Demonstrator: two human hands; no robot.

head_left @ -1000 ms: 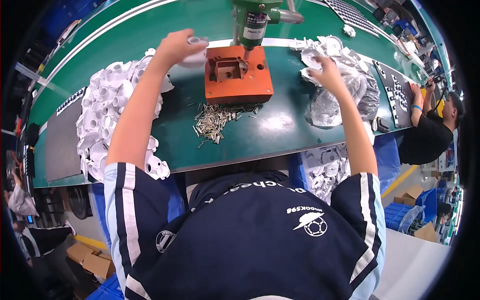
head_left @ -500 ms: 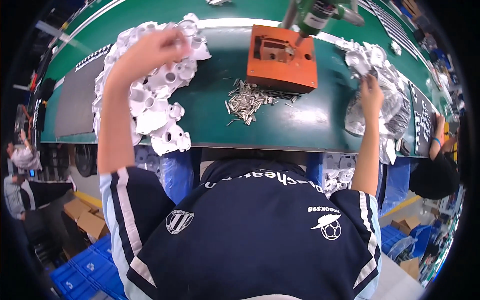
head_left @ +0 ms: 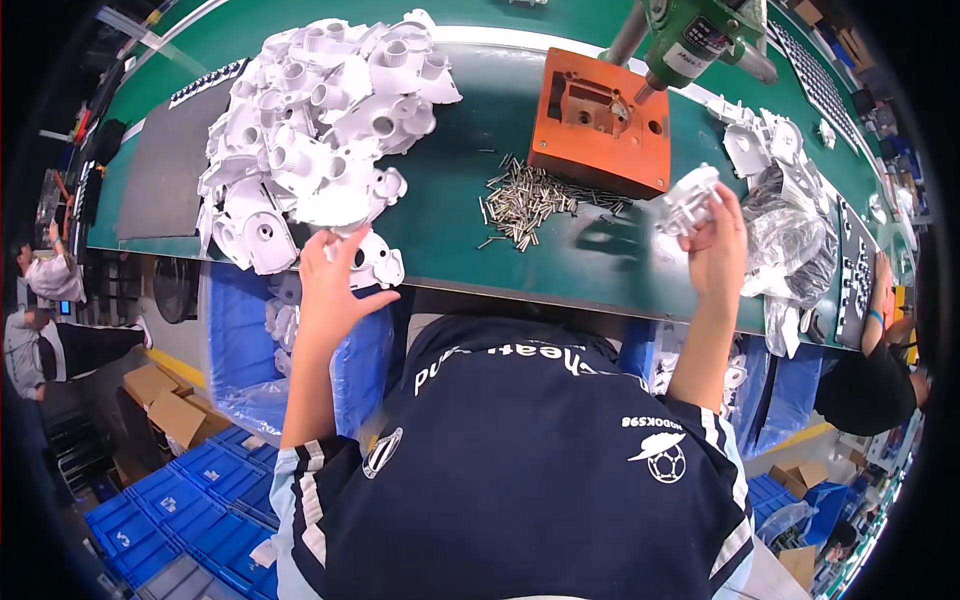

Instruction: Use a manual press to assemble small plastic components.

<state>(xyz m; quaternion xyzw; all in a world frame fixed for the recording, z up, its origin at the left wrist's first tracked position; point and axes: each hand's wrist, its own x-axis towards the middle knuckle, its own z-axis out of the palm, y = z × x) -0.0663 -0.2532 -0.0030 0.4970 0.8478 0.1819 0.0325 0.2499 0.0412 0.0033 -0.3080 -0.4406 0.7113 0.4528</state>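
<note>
My right hand (head_left: 720,242) is raised over the right part of the green bench, its fingers closed on a white plastic housing (head_left: 686,200). At the front edge on the left, my left hand (head_left: 332,288) has its thumb and fingers spread apart. Beside its fingers lies a white plastic part (head_left: 380,262), below a big heap of similar white parts (head_left: 300,160). An orange block fixture (head_left: 590,150) with a recessed top stands at the back centre. In front of the fixture lies a loose pile of small metal pins (head_left: 530,208).
A green machine head (head_left: 695,40) reaches down over the fixture. More white parts (head_left: 765,145) and clear plastic bags (head_left: 785,230) lie to the right. Blue lined bins (head_left: 235,350) stand under the bench edge. Another person's arm (head_left: 880,305) is at the far right.
My left hand has come from the back of the heap down to the front edge. My right hand has moved left from the right-hand parts, now lifting a white housing.
</note>
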